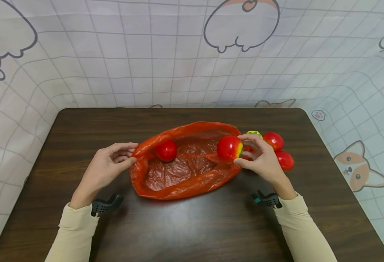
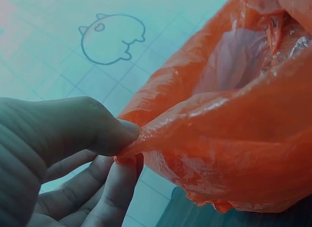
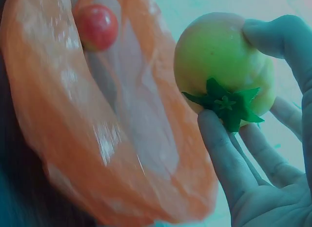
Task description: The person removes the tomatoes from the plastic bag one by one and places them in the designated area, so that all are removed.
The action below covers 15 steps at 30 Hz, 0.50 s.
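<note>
An orange-red plastic bag [image 1: 185, 193] lies with its mouth spread wide on the table. My left hand [image 1: 108, 163] pinches the rim at its left end; the left wrist view shows thumb and forefinger squeezing the thin plastic [image 2: 204, 144]. One red tomato [image 1: 166, 150] sits inside the bag toward the left, also seen in the right wrist view. Over the bag's right end, my right hand [image 1: 261, 156] holds another tomato [image 1: 228, 148] between thumb and fingers. Its yellowish stem side with a green leafy calyx [image 3: 225, 102] faces the right wrist camera.
Right of the bag, partly behind my right hand, several more tomatoes lie together, including a red one [image 1: 274, 141], a lower red one [image 1: 285, 161] and one with its yellow-green top [image 1: 253, 133] showing. The dark wooden table [image 1: 179, 233] meets a cloth-covered wall [image 1: 165, 72] at its back edge.
</note>
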Available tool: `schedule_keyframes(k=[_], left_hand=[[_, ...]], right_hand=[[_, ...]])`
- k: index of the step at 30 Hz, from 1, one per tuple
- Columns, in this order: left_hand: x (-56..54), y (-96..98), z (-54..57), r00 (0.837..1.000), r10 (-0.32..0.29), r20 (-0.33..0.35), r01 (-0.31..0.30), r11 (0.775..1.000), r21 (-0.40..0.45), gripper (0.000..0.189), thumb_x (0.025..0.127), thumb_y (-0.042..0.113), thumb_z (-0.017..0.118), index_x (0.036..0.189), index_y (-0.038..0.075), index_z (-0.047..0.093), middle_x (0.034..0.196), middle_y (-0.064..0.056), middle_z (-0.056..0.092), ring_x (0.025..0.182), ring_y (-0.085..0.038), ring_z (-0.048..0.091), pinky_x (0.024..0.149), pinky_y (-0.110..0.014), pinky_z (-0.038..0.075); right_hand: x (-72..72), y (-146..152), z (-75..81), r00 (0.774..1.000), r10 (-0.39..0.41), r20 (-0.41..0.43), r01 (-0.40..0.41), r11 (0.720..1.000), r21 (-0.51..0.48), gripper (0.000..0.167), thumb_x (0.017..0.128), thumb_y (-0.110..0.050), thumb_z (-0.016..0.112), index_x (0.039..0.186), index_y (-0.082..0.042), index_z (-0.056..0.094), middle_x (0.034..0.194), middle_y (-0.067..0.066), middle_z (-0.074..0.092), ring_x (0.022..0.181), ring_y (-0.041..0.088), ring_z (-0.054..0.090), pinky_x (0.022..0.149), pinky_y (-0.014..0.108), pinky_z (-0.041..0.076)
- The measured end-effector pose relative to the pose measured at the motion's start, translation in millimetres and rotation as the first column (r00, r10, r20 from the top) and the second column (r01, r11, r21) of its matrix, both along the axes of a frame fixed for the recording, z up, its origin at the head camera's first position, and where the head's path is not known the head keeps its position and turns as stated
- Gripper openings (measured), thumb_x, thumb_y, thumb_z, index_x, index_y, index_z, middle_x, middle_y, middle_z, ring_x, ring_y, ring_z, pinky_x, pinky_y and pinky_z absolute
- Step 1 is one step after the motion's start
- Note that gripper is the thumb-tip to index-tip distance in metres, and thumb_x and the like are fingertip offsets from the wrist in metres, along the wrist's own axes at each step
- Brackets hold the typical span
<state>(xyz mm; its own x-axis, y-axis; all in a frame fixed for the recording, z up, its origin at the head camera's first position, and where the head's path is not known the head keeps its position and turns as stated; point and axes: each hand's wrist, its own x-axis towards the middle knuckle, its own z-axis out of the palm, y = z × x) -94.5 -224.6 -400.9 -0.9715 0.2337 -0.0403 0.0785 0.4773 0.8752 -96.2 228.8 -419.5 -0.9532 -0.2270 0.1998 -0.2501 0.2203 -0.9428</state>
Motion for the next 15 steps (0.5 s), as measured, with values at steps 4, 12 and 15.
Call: schedule_keyframes(k=[4,12,15], left_hand=[[-0.1,1.4,-0.1,1.0,0.002,-0.007,-0.002,1.0,0.003,0.042,0.096,0.016,0.074,0.136,0.007,0.064,0.126,-0.016,0.069,0.095,0.0,0.068,0.083,-0.009,0.057],[2.0,2.3,1.5,1.0,0.014,0.004,-0.013,1.0,-0.011,0.044,0.096,0.019,0.075,0.137,0.008,0.064,0.127,-0.015,0.069,0.096,0.001,0.069,0.084,-0.009,0.057],[2.6,2.3,2.5,1.0,0.014,-0.001,-0.014,1.0,-0.027,0.044,0.096,0.02,0.075,0.138,0.009,0.064,0.127,-0.014,0.069,0.096,0.001,0.069,0.084,-0.009,0.056]], right_hand=[[0.4,16.6,0.2,0.997,-0.058,-0.05,0.054,0.996,-0.069,0.062,0.08,0.016,0.077,0.136,0.006,0.053,0.133,-0.006,0.061,0.114,0.008,0.066,0.09,0.019,0.06],[-0.5,54.9,-2.9,0.978,-0.168,-0.122,0.153,0.981,-0.12,0.064,0.078,0.023,0.074,0.136,0.006,0.053,0.132,-0.005,0.062,0.115,0.008,0.064,0.092,0.015,0.057],[-1.0,68.8,-4.1,0.964,-0.23,-0.13,0.221,0.972,-0.08,0.067,0.079,0.02,0.075,0.139,0.0,0.053,0.133,-0.007,0.061,0.117,0.007,0.063,0.092,0.013,0.056]])
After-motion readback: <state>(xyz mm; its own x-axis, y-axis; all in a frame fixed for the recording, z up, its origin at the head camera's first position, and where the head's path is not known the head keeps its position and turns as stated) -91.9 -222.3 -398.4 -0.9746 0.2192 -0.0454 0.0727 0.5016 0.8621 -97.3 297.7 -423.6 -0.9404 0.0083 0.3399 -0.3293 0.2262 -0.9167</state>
